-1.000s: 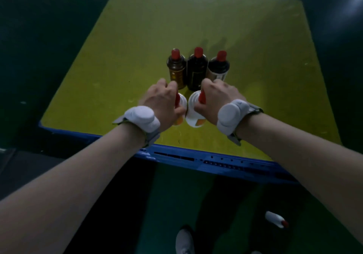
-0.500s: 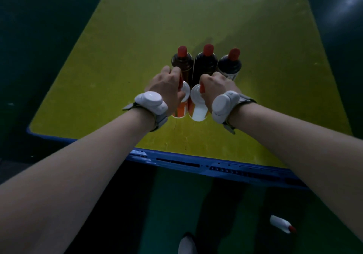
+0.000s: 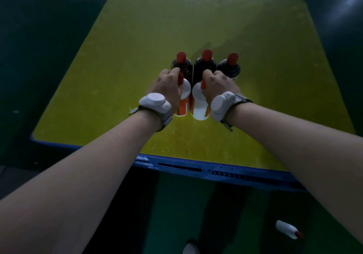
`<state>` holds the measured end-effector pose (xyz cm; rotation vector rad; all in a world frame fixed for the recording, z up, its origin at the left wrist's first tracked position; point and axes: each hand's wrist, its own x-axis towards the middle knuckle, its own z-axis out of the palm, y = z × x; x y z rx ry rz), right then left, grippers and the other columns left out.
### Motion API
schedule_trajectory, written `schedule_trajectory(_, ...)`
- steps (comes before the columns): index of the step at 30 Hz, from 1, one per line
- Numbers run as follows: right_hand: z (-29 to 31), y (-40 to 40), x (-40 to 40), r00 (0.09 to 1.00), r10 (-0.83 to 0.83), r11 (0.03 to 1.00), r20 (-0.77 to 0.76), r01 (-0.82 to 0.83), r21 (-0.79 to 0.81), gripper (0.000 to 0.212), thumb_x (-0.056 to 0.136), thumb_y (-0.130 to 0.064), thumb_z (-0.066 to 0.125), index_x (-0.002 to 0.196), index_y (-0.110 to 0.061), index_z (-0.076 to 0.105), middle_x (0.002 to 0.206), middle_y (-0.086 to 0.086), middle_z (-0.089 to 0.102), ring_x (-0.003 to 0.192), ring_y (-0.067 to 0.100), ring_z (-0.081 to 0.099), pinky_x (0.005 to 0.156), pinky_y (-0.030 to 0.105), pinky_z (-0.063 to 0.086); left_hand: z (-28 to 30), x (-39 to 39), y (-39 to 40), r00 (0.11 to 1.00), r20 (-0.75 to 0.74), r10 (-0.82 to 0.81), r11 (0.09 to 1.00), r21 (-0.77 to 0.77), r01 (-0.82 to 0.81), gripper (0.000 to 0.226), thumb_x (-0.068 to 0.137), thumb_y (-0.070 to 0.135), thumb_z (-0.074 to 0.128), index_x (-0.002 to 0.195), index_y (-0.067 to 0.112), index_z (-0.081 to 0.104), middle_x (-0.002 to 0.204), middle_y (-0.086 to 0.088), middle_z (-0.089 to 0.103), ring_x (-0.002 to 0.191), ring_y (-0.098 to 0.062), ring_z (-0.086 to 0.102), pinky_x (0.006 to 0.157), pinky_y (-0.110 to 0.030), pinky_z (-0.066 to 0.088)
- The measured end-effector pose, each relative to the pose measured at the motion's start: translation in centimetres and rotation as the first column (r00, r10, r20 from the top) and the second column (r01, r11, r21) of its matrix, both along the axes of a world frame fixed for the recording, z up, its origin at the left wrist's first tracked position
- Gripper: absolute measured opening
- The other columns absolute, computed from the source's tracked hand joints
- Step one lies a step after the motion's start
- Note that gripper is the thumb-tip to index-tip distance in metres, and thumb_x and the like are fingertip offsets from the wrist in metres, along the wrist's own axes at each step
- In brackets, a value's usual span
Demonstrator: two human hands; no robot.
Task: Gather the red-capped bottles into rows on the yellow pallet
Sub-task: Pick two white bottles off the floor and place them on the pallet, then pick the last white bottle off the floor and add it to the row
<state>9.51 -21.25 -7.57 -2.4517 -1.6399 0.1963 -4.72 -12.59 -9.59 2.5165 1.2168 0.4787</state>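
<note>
Three dark red-capped bottles stand side by side on the yellow pallet [image 3: 121,61]: left bottle [image 3: 181,63], middle bottle [image 3: 205,63], right bottle [image 3: 230,67]. Just in front of them stand two white bottles with orange labels. My left hand [image 3: 167,85] is closed around the neck of the left white bottle [image 3: 184,100]. My right hand [image 3: 218,85] grips the neck of the right white bottle [image 3: 199,106]. Both white bottles are upright, close together, right behind the dark row. Each wrist wears a white band.
The pallet has a blue front edge [image 3: 216,172]. A white red-capped bottle [image 3: 287,231] lies on its side on the dark floor at lower right. A white shoe tip [image 3: 190,248] shows at the bottom. Dark floor surrounds the pallet.
Both hands have carried the two white bottles forward, from near the pallet's front toward the dark row, and brought them upright directly in front of it.
</note>
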Motion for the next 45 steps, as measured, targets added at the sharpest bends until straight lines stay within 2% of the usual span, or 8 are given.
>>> schedule_trajectory(5,0.1,-1.5,-0.3,0.996,-0.036,0.999,-0.081,0.036,-0.002,0.016,0.102,-0.011,0.05,0.117,-0.008,0.049,0.111,0.017,0.061,0.1,0.039,0.064,0.081,0.045,0.054,-0.9,-0.4,-2.4,0.998,0.05,0.031,0.999,-0.008,-0.031,0.059,0.092,0.007,0.063,0.148,0.01,0.045,0.124,-0.016,0.057,0.098,-0.035,0.062,0.074,-0.036,0.05)
schedule_trajectory(8,0.1,-3.2,-0.1,0.995,-0.03,1.0,-0.092,0.03,-0.001,0.019,0.101,-0.011,0.05,0.119,-0.009,0.048,0.112,0.016,0.06,0.103,0.038,0.063,0.08,0.043,0.053,-1.1,-0.6,-4.7,0.996,0.064,0.07,0.991,0.111,-0.077,0.057,0.087,0.01,0.069,0.139,0.017,0.048,0.123,-0.011,0.052,0.099,-0.033,0.059,0.072,-0.044,0.058)
schedule_trajectory(13,-0.3,-6.9,1.0,0.989,-0.026,1.0,-0.144,0.027,0.006,0.02,0.099,-0.013,0.054,0.119,-0.01,0.049,0.116,0.015,0.06,0.106,0.036,0.061,0.083,0.042,0.053,-0.9,0.3,-8.7,0.999,-0.023,0.033,0.944,0.328,-0.023,0.052,0.083,0.019,0.071,0.133,0.015,0.055,0.125,-0.014,0.055,0.104,-0.034,0.056,0.072,-0.042,0.053)
schedule_trajectory(21,-3.7,-16.5,5.7,0.974,-0.164,0.982,-0.156,0.146,-0.118,0.023,0.1,-0.019,0.056,0.122,-0.012,0.054,0.117,0.014,0.058,0.105,0.036,0.061,0.078,0.037,0.05,-4.0,6.5,-18.5,0.966,-0.166,-0.2,0.968,0.119,0.221,0.038,0.088,0.026,0.068,0.124,0.014,0.064,0.115,-0.014,0.06,0.104,-0.038,0.059,0.084,-0.047,0.054)
schedule_trajectory(25,-6.3,-22.6,8.7,0.958,-0.221,0.967,-0.183,0.191,-0.169,0.025,0.1,-0.024,0.058,0.122,-0.012,0.057,0.117,0.013,0.06,0.104,0.034,0.061,0.073,0.035,0.048,-6.9,9.7,-23.7,0.939,-0.173,-0.298,0.954,-0.024,0.299,0.032,0.093,0.029,0.066,0.124,0.018,0.065,0.117,-0.011,0.064,0.102,-0.038,0.063,0.078,-0.042,0.055)
schedule_trajectory(38,-21.5,-47.0,19.4,0.876,-0.426,0.884,-0.225,0.351,-0.308,0.018,0.099,-0.028,0.057,0.109,-0.014,0.056,0.107,0.013,0.062,0.093,0.037,0.064,0.065,0.034,0.035,-20.8,22.3,-45.7,0.765,-0.194,-0.614,0.771,-0.354,0.53,0.019,0.098,0.027,0.057,0.115,0.02,0.063,0.109,-0.011,0.066,0.088,-0.039,0.064,0.061,-0.035,0.038)
schedule_trajectory(43,-28.3,-53.2,21.6,0.822,-0.508,0.814,-0.256,0.361,-0.455,0.02,0.099,-0.031,0.054,0.111,-0.014,0.055,0.11,0.013,0.06,0.098,0.036,0.062,0.066,0.035,0.037,-27.6,24.5,-50.5,0.719,-0.222,-0.659,0.72,-0.462,0.517,0.025,0.099,0.026,0.053,0.119,0.015,0.063,0.12,-0.012,0.066,0.104,-0.035,0.064,0.082,-0.039,0.052)
schedule_trajectory(45,-31.3,-55.5,21.8,0.818,-0.519,0.791,-0.248,0.351,-0.501,0.025,0.099,-0.032,0.057,0.113,-0.011,0.055,0.114,0.015,0.059,0.103,0.038,0.06,0.069,0.035,0.038,-31.1,25.0,-52.1,0.709,-0.223,-0.67,0.704,-0.493,0.511,0.024,0.099,0.023,0.055,0.118,0.012,0.064,0.117,-0.013,0.066,0.102,-0.034,0.064,0.081,-0.04,0.052)
